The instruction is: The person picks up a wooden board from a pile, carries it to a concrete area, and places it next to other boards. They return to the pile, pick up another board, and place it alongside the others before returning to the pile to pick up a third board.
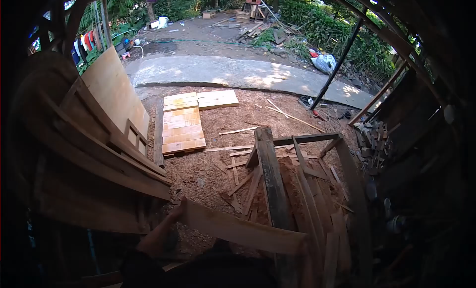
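A wooden board point(243, 232) lies crosswise in front of my body, its right end lower in view than its left. My left hand point(171, 219) is closed around its left end, the thumb side near the top edge. At the other end, in deep shade, my right hand point(308, 258) grips the board; its separate fingers are hard to make out. The right part of the board passes over a dark, worn beam point(275, 189) of a wooden stand.
Planks point(182, 128) lie stacked on the shavings-covered ground ahead. Large panels point(116, 85) and curved timber lean at left. Offcuts point(243, 186) are scattered around the stand, with a frame point(353, 184) to its right. A concrete slab point(223, 72) and a dark post point(339, 60) stand beyond.
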`<state>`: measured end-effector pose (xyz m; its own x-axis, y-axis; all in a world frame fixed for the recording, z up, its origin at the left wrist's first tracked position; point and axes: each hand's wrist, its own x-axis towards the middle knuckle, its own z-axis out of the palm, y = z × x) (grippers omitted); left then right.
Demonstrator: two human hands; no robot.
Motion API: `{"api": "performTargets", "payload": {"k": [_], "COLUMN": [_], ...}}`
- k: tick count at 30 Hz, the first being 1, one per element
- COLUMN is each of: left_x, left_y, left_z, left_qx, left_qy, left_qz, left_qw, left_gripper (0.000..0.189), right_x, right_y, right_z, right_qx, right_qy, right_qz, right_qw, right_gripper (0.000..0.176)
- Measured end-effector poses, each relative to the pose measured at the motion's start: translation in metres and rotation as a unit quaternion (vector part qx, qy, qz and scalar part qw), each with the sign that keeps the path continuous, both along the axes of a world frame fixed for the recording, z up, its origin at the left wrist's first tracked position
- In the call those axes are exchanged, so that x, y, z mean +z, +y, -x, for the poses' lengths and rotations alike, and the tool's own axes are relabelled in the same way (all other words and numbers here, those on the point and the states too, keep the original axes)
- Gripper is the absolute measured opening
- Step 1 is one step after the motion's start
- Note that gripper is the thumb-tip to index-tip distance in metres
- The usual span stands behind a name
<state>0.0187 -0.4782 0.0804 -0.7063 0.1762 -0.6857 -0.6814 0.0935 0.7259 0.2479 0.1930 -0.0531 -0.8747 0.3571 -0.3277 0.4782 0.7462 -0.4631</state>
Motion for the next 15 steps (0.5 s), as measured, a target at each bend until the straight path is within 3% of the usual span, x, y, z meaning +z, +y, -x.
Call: {"api": "performTargets", "payload": {"k": [7,13,14,15], "left_x": [0.009,0.014,0.014,0.014], "left_y": [-0.096,-0.135,-0.137,-0.14], "left_z": [-0.05,-0.073,-0.073,-0.071], "left_qx": [0.153,0.26,0.273,0.285], "left_qy": [0.013,0.02,0.021,0.023], "left_qz": [0.031,0.066,0.071,0.074], "left_qw": [0.988,0.963,0.959,0.955], "left_gripper": [0.083,0.083,0.083,0.083], "right_x": [-0.04,0.041,0.083,0.111], "right_y": [-0.019,-0.127,-0.151,-0.171], "right_z": [0.155,0.257,0.262,0.271], "right_qx": [0.229,0.398,0.21,0.112], "right_qy": [0.056,-0.168,-0.139,-0.126], "right_qz": [-0.039,-0.182,0.035,0.145], "right_qw": [0.971,0.884,0.967,0.975], "right_gripper": [0.067,0.075,0.073,0.072]}}
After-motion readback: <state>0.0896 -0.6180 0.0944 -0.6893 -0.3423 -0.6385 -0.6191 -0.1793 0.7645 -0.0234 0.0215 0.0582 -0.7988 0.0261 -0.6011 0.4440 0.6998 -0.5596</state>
